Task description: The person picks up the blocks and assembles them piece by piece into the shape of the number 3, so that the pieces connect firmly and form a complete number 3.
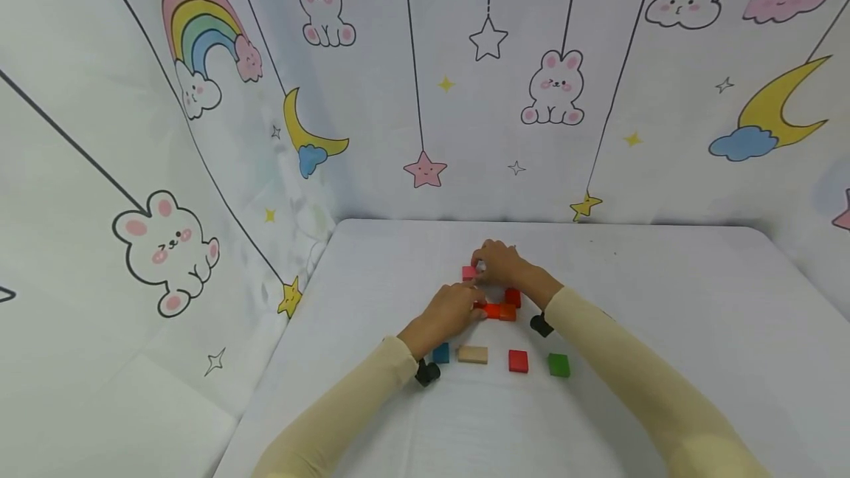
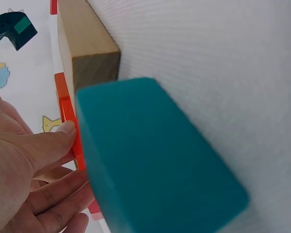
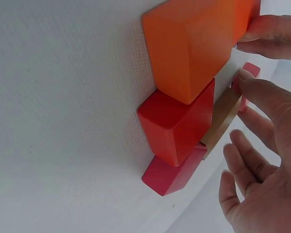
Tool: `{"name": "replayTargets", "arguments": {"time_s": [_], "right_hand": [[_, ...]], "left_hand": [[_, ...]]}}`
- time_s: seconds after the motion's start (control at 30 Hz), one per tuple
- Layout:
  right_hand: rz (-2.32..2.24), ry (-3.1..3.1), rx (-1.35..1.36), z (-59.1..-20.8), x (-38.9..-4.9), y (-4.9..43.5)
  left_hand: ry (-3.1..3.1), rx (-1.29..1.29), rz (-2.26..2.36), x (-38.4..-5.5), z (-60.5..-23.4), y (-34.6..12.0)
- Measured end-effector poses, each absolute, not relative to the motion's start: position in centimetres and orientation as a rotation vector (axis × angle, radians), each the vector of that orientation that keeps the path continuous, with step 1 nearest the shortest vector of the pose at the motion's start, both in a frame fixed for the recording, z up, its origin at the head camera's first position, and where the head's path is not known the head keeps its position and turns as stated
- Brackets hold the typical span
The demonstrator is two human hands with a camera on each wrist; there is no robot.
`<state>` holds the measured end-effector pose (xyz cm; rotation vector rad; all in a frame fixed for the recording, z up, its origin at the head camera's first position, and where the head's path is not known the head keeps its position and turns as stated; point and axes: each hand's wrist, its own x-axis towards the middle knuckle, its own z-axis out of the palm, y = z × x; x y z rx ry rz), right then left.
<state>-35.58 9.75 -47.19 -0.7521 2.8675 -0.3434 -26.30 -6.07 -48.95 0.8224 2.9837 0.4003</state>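
Note:
With thumb and fingers, my left hand (image 1: 450, 311) pinches an orange-red block (image 2: 72, 116) at the left end of the near row. Beside that block stands an orange block (image 3: 189, 48). My right hand (image 1: 502, 265) is farther back, its thumb and index finger pinching a small pink block (image 3: 250, 73). A natural wood block (image 3: 222, 116) lies next to the pink one. Along the right side, a red block (image 3: 177, 124) and a crimson block (image 3: 172, 174) continue from the orange one. My right hand covers part of this arrangement in the head view.
Nearer the front of the white table (image 1: 372, 279) lie a blue block (image 1: 441, 353), a plain wooden block (image 1: 473, 355), a red block (image 1: 518, 361) and a green block (image 1: 559, 365). A patterned white curtain (image 1: 372, 109) hangs behind the table.

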Motion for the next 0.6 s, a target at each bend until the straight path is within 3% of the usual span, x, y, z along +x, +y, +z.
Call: {"name": "replayTargets", "arguments": {"time_s": [0.6], "right_hand": [[-0.312,2.884,-0.771,-47.28,-35.02,10.28]], "left_hand": [[3.000,0.848,0.381,-26.09,-48.81,-6.12]]}}
